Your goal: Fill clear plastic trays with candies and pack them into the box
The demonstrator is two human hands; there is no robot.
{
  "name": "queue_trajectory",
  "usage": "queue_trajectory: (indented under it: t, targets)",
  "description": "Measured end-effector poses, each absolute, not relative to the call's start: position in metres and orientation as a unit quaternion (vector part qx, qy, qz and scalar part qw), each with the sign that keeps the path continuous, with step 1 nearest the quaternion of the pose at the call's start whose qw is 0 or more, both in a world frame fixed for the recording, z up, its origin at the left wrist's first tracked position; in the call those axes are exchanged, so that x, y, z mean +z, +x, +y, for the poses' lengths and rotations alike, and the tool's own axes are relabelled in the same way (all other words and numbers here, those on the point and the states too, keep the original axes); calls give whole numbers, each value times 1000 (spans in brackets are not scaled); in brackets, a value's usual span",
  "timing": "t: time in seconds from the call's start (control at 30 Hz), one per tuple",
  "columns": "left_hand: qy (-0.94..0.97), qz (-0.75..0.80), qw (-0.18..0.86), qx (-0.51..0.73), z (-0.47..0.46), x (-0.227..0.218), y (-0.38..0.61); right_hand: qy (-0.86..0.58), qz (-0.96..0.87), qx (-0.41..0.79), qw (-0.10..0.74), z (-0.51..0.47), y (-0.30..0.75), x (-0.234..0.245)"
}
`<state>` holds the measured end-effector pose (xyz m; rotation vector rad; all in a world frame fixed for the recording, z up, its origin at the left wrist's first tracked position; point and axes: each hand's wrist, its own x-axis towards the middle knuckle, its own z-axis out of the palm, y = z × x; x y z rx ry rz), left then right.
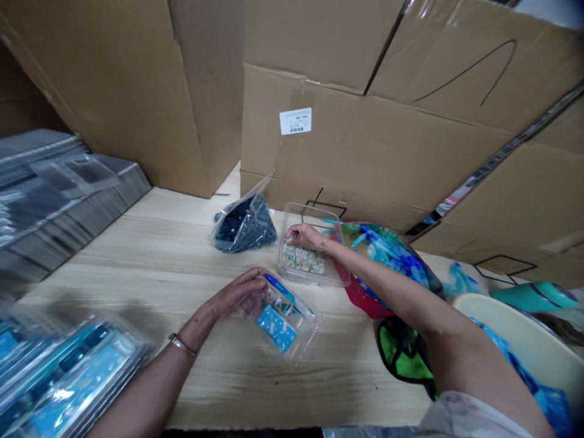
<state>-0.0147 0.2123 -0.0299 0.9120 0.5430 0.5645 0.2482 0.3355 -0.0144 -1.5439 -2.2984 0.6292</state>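
My left hand (244,291) grips the upper left edge of a clear plastic blister pack (306,337), tilted above the table. Inside the pack show a blue pen-like item (283,288) and a blue card with white dots (276,329). My right hand (305,236) reaches into a clear plastic box (287,267), its fingers pinched together over small pale, patterned flat pieces (303,258). Whatever those fingers hold is too small to make out. Behind my left hand stands an open clear bag of dark teal pieces (244,225).
Packed blister packs (82,377) lie stacked at the lower left, with empty clear trays (59,182) behind. Right of the box sit a red basin (365,301) of blue items, a green-and-black object (401,350), a cream tub (506,316) and a teal bottle (533,295). Cardboard boxes (347,146) wall the back.
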Motion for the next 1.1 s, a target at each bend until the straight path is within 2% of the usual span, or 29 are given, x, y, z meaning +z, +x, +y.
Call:
queue_trajectory:
  t: [0.33,0.67,0.9,1.1]
  targets:
    - [435,257,821,268,213,-33,-16,-545,-791,216,175,325,236,-17]
    - [422,268,821,277,214,-35,-15,-588,-730,271,219,325,235,-14]
    - [429,262,821,270,214,-37,-15,-490,-684,471,267,308,254,31]
    - [436,254,823,260,214,-37,-16,-460,-658,489,342,286,262,48]
